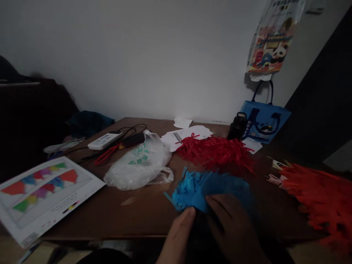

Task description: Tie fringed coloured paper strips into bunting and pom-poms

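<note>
A bundle of blue crepe or tissue paper (192,189), with loose cut strips, lies at the table's front edge between my hands. My left hand (178,229) grips its near edge, thumb on top and the other fingers hidden beneath. On the right side, my right hand (229,218) pinches the same paper with bent fingers, slightly blurred. Just behind it sits a heap of red paper strips (217,152). Orange-red fringed paper (321,194) spreads over the table's right end and hangs past the edge.
A white plastic bag (143,163) lies left of the paper. Further left are a picture sheet (46,194) of coloured bunting and a white power strip (106,140). White papers (189,134), a black bottle (238,126) and a blue tote bag (265,119) stand at the back.
</note>
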{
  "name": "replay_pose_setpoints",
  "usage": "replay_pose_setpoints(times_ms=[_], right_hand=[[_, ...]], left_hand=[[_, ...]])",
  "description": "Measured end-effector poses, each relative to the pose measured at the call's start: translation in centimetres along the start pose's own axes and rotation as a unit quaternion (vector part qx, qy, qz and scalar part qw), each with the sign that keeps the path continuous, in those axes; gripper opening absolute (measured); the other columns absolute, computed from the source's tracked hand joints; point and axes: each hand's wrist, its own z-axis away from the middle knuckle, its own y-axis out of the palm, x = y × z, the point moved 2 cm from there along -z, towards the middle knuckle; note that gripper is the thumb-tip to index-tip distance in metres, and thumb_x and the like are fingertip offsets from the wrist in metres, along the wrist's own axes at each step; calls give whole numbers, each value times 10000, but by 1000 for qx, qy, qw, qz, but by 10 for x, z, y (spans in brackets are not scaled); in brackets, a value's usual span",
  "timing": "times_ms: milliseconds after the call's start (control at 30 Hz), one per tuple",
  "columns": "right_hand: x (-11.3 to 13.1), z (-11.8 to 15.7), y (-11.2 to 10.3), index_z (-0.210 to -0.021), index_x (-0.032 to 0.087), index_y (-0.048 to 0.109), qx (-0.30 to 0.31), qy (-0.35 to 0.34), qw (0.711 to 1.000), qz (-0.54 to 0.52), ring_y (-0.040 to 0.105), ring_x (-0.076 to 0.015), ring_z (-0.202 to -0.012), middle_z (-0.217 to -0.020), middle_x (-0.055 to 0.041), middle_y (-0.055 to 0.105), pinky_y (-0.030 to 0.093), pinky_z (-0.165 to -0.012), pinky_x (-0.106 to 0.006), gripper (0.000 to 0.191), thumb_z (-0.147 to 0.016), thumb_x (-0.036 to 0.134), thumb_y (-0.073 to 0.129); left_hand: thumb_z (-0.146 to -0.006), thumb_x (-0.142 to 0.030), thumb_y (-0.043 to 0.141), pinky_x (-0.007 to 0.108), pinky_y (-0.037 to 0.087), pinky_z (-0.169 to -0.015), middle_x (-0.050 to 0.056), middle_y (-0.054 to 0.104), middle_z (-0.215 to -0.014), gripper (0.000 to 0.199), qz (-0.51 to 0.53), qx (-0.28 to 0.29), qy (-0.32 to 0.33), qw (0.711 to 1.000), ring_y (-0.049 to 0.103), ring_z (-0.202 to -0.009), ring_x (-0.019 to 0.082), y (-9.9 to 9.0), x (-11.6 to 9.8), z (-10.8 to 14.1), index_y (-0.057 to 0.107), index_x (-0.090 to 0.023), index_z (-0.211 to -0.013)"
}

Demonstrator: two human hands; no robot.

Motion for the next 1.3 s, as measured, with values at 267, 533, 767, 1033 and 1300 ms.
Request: replay_pose_setpoints(times_ms=[267,533,767,1033,1300], right_hand=[[-7,7,-4,-1085,178,566,-6,-31,999,-29,692,-193,-932,-981,-59,734,493,-954,-422,157,-938,205,516],[-2,12,-12,-1016,173,517,38,-59,997,-11,621,-265,-1121,-1163,-160,680,349,-1071,-503,309,-873,431,609],[-1,13,-12,-995,180,504,52,-39,997,-49,577,-221,-1181,-1178,-144,663,173,-1163,-487,156,-852,131,544],[-4,13,-11,-979,201,494,54,-16,995,-81,596,-181,-1144,-1136,-96,675,119,-1174,-467,189,-876,46,463],[-6,12,-14,-963,200,481,47,3,994,-95,609,-176,-1110,-1076,-86,681,115,-1171,-433,109,-896,119,506]], left_hand=[[-729,-547,755,240,453,-692,-1,577,-710,404,67,-38,9,997,524,-691,141,3,4,-3,649,-157,-727],[-715,-532,772,208,404,-607,-6,529,-677,422,103,-41,-36,993,462,-631,116,13,-9,-1,619,-139,-719],[-708,-537,776,198,379,-591,-24,500,-639,426,99,-54,-21,993,436,-608,107,12,-5,-3,596,-151,-700],[-687,-557,789,199,414,-620,-12,537,-690,438,94,-60,-13,994,464,-648,113,12,-4,-4,641,-147,-735],[-715,-522,783,223,456,-690,4,593,-767,394,85,-41,3,996,513,-712,131,10,1,-6,660,-160,-812]])
